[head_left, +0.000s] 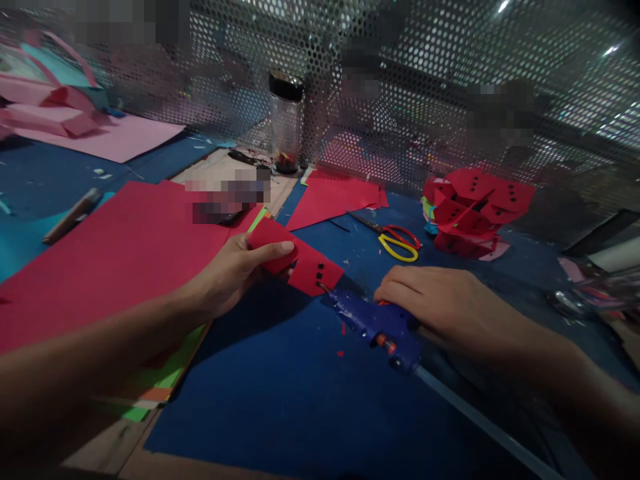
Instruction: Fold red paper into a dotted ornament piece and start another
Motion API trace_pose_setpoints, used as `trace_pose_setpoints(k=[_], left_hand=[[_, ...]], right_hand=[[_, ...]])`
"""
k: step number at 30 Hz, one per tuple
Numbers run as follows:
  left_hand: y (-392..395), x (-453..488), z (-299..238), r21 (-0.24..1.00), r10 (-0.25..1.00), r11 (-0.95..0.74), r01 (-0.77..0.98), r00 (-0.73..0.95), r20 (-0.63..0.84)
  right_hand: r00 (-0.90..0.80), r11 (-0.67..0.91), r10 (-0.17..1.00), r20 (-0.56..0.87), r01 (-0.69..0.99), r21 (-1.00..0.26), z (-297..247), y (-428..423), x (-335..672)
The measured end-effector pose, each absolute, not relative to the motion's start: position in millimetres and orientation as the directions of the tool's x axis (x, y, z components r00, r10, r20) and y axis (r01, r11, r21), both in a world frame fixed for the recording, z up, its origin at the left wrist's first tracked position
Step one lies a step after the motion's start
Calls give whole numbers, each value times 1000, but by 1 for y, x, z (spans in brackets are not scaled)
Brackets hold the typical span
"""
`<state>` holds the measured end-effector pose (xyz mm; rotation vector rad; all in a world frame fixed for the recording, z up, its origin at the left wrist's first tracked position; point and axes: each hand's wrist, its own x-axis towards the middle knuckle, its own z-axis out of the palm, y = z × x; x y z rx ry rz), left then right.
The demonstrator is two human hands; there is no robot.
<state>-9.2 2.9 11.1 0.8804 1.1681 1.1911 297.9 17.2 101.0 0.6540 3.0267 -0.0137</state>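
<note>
Head view: our left hand pinches red folded card; right hand wrapped on blue glue gun, nozzle touching card, over table.

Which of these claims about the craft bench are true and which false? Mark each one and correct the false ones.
1. The left hand holds a red paper piece with small black squares. True.
2. The right hand rests on a blue glue gun. True.
3. The scissors are in the right hand. False: they lie on the blue mat, beyond the glue gun.
4. The glue gun's nozzle points away from the red paper piece. False: it points at the piece's edge.
5. A pile of red pieces sits by the perforated screen. True.
</note>
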Motion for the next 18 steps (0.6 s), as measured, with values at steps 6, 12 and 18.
trace_pose_setpoints(k=[6, 12, 18], left_hand=[[4, -10, 11, 954, 982, 177, -244, -22, -188], [4, -12, 10, 942, 976, 192, -275, -45, -212], [5, -11, 11, 943, 980, 168, -289, -51, -190]], right_hand=[[-878, 870, 477, -32, 477, -126, 94, 13, 303], [-848, 810, 529, 22, 498, -308, 77, 12, 306], [-849, 791, 528, -4, 493, -362, 66, 11, 305]])
